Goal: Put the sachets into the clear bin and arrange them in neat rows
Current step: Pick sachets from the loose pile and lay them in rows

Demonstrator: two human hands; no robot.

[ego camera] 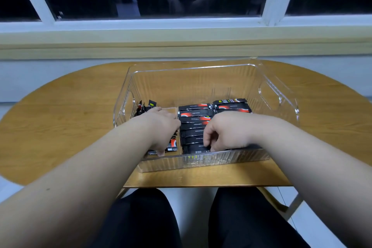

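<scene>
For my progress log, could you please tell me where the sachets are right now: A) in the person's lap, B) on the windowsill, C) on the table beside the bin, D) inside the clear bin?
D: the sachets lie in rows inside the clear bin, where the left hand and right hand both reach among them.

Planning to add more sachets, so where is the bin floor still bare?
Bare: far half of the clear bin, between the sachets and far wall. Crowded: the near half, where the left hand and right hand sit among packed rows.
</scene>
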